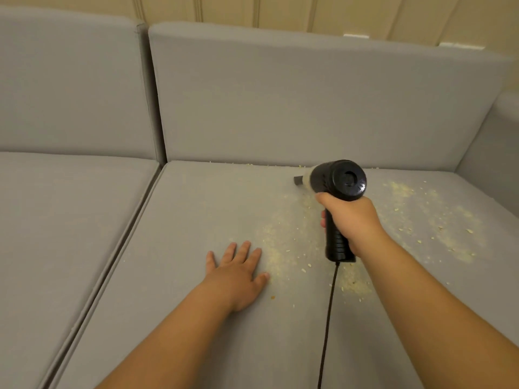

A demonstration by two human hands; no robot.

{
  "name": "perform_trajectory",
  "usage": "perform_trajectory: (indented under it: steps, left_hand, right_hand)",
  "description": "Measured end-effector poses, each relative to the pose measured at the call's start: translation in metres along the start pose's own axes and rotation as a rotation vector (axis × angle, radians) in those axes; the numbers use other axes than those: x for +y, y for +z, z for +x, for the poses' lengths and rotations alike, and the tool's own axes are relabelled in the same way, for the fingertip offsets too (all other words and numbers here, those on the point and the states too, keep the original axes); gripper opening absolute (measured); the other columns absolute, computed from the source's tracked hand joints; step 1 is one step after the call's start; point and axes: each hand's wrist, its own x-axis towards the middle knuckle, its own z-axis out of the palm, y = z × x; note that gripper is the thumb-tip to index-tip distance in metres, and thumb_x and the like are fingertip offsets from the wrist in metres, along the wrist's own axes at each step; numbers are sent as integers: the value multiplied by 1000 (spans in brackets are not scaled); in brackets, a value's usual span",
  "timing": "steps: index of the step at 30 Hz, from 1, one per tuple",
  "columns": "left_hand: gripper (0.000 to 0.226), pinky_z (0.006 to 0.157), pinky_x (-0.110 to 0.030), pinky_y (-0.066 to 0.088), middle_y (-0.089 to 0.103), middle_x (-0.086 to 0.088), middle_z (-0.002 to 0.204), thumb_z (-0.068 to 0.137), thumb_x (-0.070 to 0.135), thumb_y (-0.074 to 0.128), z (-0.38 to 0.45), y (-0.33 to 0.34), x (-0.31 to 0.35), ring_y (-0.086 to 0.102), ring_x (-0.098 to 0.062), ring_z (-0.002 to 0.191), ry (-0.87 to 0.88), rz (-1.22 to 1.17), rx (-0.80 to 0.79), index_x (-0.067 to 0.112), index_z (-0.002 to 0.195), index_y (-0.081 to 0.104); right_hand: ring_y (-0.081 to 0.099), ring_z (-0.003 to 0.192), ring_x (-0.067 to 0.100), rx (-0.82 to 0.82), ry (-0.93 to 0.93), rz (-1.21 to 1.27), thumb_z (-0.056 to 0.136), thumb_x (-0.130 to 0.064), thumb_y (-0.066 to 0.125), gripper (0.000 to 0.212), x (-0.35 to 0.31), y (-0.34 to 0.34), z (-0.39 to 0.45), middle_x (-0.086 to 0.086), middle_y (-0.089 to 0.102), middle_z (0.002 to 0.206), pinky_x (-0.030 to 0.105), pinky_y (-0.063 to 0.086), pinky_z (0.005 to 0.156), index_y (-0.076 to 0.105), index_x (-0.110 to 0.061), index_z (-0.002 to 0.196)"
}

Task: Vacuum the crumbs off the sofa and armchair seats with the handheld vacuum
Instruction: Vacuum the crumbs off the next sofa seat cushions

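right hand (352, 220) grips handheld vacuum (338, 192) by its handle, nozzle near seat's back crease | left hand (238, 269) flat, fingers spread on seat cushion (196, 220) | crumbs (278, 248) between hands, more at right | advice: slow overlapping passes, nozzle low, left hand keeping fabric taut

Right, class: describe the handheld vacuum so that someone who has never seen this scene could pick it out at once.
Find the grey sofa's right-hand seat cushion, strewn with pale crumbs. Above it the right hand grips a handheld vacuum by its handle. It is the only black object, with a cord hanging from the handle.
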Motion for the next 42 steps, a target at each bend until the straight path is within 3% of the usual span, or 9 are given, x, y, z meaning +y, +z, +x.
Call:
perform_trajectory:
  steps: [5,11,21,31,37,42]
  left_hand:
    - [70,121,-65,-10,-18,10,171,104,65,17,1,0,1,-17,-20,158,2,-10,-3,38,164,-6]
    - [70,121,-65,-11,-19,10,171,104,65,17,1,-1,1,-19,-20,157,2,-11,-7,38,164,-6]
    - [71,121,-65,-12,-20,10,170,104,66,18,2,0,1,-20,-21,157,-9,0,-22,38,164,-8]
    - [71,121,-65,-12,-20,10,170,104,66,18,0,-2,2,-19,-20,157,-7,-3,-21,38,164,-8]
    - [71,121,-65,-11,-21,10,170,104,66,18,0,-1,2,-19,-20,157,-8,1,-20,38,163,-9]
    - [71,121,-65,-11,-20,10,170,104,65,19,-1,-1,1,-20,-20,157,-6,0,-11,39,163,-9]
  right_hand:
    - [69,74,25,95,10,48,89,-22,80,16,-2,-15,17,11,71,84,47,62,86,65,-19,93]
    - [69,74,25,14,56,85,89,-25,81,29,0,-10,35,13,71,88,44,63,82,69,-11,111]
    - [70,75,24,-26,71,76,91,-26,79,27,9,-6,32,13,72,88,46,63,86,69,-11,111]
    - [72,72,27,-63,51,9,90,-26,81,28,17,-30,1,16,75,86,42,65,73,71,-9,110]
    - [71,74,26,145,49,108,88,-27,83,23,26,-48,-10,14,74,87,50,62,85,70,-14,103]
    - [70,75,26,129,89,178,90,-26,82,27,31,-50,-13,13,72,87,49,62,84,70,-11,109]
